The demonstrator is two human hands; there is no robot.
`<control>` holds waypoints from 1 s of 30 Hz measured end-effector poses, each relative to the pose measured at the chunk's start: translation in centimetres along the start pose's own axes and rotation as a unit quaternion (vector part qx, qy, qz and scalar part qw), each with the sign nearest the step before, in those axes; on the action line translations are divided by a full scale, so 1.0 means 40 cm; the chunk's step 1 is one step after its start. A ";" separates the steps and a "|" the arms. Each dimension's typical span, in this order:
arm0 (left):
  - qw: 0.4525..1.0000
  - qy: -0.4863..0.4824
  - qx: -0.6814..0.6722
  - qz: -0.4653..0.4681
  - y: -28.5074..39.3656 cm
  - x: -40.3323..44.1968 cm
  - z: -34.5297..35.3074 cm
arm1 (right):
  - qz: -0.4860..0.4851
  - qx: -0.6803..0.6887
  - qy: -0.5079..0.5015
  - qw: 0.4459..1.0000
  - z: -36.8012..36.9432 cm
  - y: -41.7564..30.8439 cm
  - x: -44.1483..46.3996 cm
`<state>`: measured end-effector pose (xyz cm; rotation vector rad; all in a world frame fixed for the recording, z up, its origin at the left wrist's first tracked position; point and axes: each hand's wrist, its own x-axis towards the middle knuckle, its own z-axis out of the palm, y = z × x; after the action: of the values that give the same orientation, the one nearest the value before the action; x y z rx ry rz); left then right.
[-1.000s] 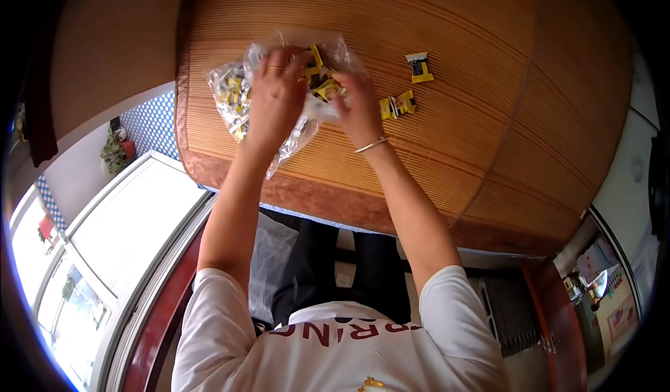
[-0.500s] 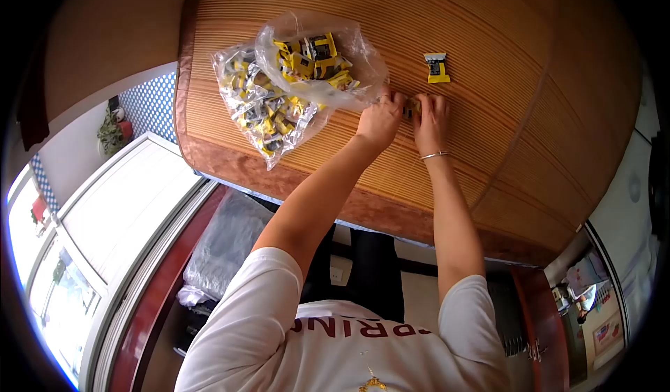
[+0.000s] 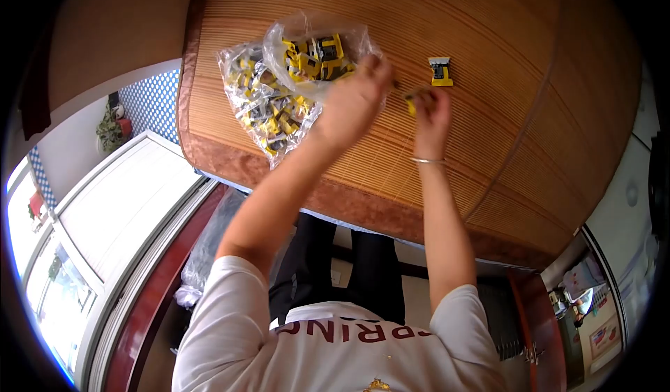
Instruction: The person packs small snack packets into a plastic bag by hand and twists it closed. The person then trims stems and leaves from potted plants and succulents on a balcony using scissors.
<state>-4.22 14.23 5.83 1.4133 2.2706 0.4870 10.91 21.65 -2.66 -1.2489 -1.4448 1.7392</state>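
Note:
A clear plastic bag (image 3: 244,116) full of small yellow-and-black wrapped packets lies on the striped mat. Its mouth is spread open, with more packets (image 3: 314,57) showing inside. My left hand (image 3: 356,99) is over the right edge of the bag, its fingers smeared by motion, so what they hold is unclear. To the right, my right hand (image 3: 434,116) pinches a small yellow packet (image 3: 410,104), mostly hidden by the fingers. Just beyond that hand, a single yellow-and-black packet (image 3: 440,71) rests on the mat.
The striped mat (image 3: 488,29) covers the bed-like surface, with a brown border (image 3: 335,200) along its near edge. A window frame (image 3: 118,196) stands at left beside a potted plant (image 3: 109,130). Below the near edge is a grey plastic-wrapped bundle (image 3: 209,245).
My left hand has moved left and away from my right hand, over the bag's edge. My right hand keeps the packet, its yellow end now showing.

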 end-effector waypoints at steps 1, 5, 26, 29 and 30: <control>1.000 0.011 0.012 -0.018 -0.035 0.019 -0.041 | -0.007 -0.021 -0.020 1.000 0.059 0.007 0.015; 0.987 -0.062 0.146 -0.030 -0.208 0.047 -0.044 | -0.204 -0.253 -0.130 0.937 0.181 0.003 0.081; 0.986 -0.009 -0.137 -0.093 -0.074 0.129 0.061 | -0.021 -0.170 -0.140 0.975 0.069 -0.019 0.129; 0.998 -0.017 0.030 -0.044 -0.173 0.056 -0.016 | -0.237 -0.427 -0.114 0.865 0.162 -0.037 0.103; 0.997 -0.018 0.056 -0.043 -0.182 0.051 -0.041 | -0.258 -0.440 -0.072 0.857 0.167 -0.028 0.103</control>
<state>-11.38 12.86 3.24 1.3587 2.3507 0.3109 3.03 22.53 -2.90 -0.9552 -2.5284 0.8024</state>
